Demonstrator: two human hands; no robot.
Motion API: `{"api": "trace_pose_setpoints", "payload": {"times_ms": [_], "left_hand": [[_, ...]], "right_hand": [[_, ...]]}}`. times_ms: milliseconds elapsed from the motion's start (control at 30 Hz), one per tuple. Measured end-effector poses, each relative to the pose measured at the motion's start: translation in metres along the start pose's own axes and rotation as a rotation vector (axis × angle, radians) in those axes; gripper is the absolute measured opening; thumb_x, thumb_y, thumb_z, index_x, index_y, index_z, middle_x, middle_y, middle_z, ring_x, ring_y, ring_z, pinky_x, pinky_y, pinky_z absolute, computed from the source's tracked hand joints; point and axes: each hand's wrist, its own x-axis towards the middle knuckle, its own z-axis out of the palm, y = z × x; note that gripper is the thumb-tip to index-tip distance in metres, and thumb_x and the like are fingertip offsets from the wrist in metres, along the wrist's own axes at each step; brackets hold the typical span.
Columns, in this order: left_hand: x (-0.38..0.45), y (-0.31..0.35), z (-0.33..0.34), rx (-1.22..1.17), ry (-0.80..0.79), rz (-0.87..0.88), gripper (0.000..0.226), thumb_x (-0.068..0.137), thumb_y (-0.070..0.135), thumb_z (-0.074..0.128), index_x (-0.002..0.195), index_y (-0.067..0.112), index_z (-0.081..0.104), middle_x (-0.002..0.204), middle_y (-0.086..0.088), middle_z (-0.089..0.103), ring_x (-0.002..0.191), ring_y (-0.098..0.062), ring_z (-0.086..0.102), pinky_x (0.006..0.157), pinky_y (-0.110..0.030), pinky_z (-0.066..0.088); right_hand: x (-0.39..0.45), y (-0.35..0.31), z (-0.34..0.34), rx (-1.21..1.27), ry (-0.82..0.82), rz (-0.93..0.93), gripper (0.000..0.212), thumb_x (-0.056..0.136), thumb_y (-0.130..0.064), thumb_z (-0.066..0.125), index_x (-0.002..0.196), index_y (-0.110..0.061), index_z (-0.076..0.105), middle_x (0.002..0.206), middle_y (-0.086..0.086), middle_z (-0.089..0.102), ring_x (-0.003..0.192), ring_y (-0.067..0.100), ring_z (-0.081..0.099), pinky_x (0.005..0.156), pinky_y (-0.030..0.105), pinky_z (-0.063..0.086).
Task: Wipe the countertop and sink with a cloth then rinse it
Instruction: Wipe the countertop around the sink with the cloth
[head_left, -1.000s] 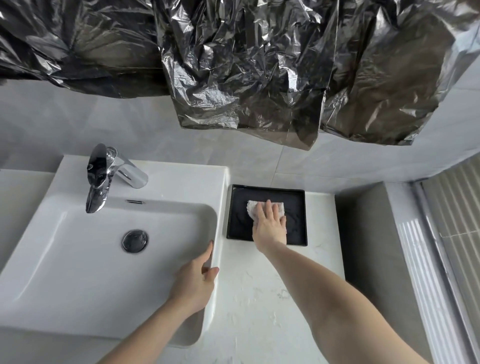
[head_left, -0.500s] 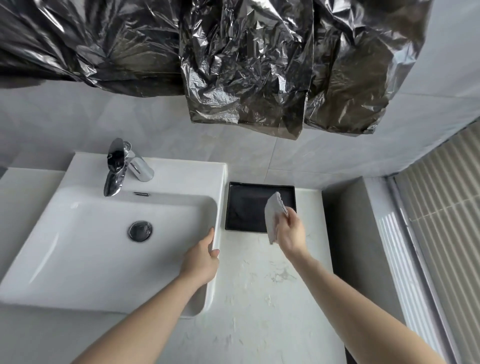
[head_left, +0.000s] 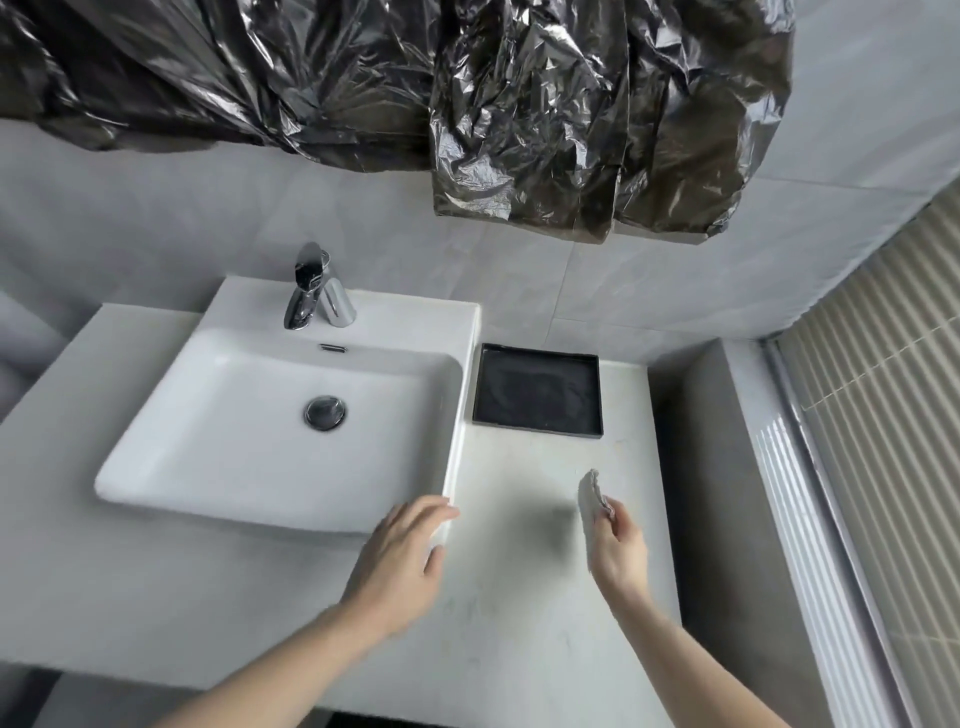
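Observation:
My right hand (head_left: 618, 551) pinches a small white cloth (head_left: 590, 493) and holds it up above the pale stone countertop (head_left: 524, 613), to the right of the sink. The white square sink (head_left: 270, 431) sits on the counter at the left, with a chrome drain plug (head_left: 325, 412) in its basin and a chrome tap (head_left: 311, 291) at the back. My left hand (head_left: 405, 561) hovers with fingers straight at the sink's front right corner, its fingertips by the rim.
A black rectangular tray (head_left: 537, 395) lies on the counter behind my right hand, next to the sink. Crumpled black plastic sheeting (head_left: 519, 114) hangs over the wall above. A grey ledge (head_left: 696, 467) and a ribbed panel (head_left: 872, 415) bound the counter on the right.
My right hand lifted the cloth off the black tray and drew it back toward me over the counter. My left hand let go of the sink's rim. The view shifted right.

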Motion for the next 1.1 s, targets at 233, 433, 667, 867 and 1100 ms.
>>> {"api": "trace_pose_setpoints", "payload": {"times_ms": [233,433,667,867,1100], "left_hand": [[-0.110,-0.063,0.031,0.110,-0.187,-0.238,0.053,0.089,0.028,0.057,0.140,0.038,0.047,0.147,0.021,0.029,0.138,-0.008,0.038,0.107,-0.021,0.039],[-0.120,-0.104,0.033,0.174,-0.386,-0.627,0.093,0.092,0.045,0.060,0.163,0.024,0.005,0.170,0.000,-0.012,0.156,-0.031,0.010,0.123,-0.041,0.027],[-0.097,-0.120,0.051,0.214,-0.474,-0.810,0.136,0.070,0.074,0.068,0.158,0.026,-0.025,0.165,-0.009,-0.033,0.152,-0.051,-0.013,0.124,-0.055,0.015],[-0.087,-0.122,0.060,0.204,-0.511,-0.876,0.147,0.069,0.069,0.075,0.149,0.026,-0.041,0.158,-0.011,-0.045,0.148,-0.056,-0.021,0.123,-0.060,0.017],[-0.080,-0.115,0.057,0.187,-0.515,-0.890,0.150,0.069,0.062,0.082,0.149,0.028,-0.041,0.157,-0.010,-0.046,0.150,-0.054,-0.019,0.119,-0.060,0.028]], "right_hand": [[0.024,0.014,0.054,-0.197,-0.055,-0.209,0.032,0.102,-0.007,0.042,0.120,-0.019,0.064,0.096,-0.006,0.064,0.091,0.025,0.062,0.083,0.037,0.050],[0.026,0.026,0.118,-0.538,-0.282,-0.272,0.038,0.105,-0.041,0.031,0.135,-0.030,0.051,0.150,0.000,0.043,0.143,0.032,0.036,0.118,0.055,0.028],[0.026,0.039,0.135,-0.898,-0.359,-0.234,0.067,0.104,-0.039,0.034,0.164,-0.029,0.004,0.172,0.001,-0.013,0.157,0.032,-0.016,0.125,0.061,-0.002],[0.049,0.057,0.098,-1.015,-0.284,-0.298,0.069,0.105,-0.050,0.033,0.164,-0.032,0.000,0.172,0.003,-0.012,0.159,0.030,-0.011,0.127,0.055,-0.001],[0.076,0.055,0.077,-1.072,-0.186,-0.288,0.073,0.100,-0.063,0.035,0.161,-0.033,0.010,0.172,0.004,-0.005,0.157,0.029,0.001,0.122,0.053,0.018]]}}
